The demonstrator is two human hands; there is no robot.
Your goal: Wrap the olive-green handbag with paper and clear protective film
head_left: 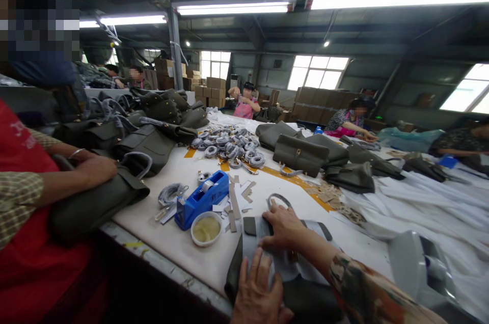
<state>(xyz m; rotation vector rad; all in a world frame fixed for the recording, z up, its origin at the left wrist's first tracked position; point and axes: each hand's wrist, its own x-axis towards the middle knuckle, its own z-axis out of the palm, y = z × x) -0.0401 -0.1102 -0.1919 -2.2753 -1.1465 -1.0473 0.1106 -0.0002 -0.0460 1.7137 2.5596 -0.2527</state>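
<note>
A dark olive bag (305,296) lies at the near edge of the table, with a pale translucent sheet (250,245) over its upper part. My left hand (260,288) rests on the sheet and the bag's front, fingers spread. Further up, my right hand (284,227) lies on the sheet near the bag's top edge, its thumb and fingers apart. A wrapped handle (280,197) curves up just beyond my right fingers. Part of the bag's metal clasp shows beneath my right wrist.
Left of the bag stand a blue tape dispenser (202,199) and a white bowl (206,228) of yellowish stuff. Coiled straps (229,143) and more bags (301,153) lie beyond. A grey dispenser (416,268) is at right. A person in a red apron (34,201) holds a bag at left.
</note>
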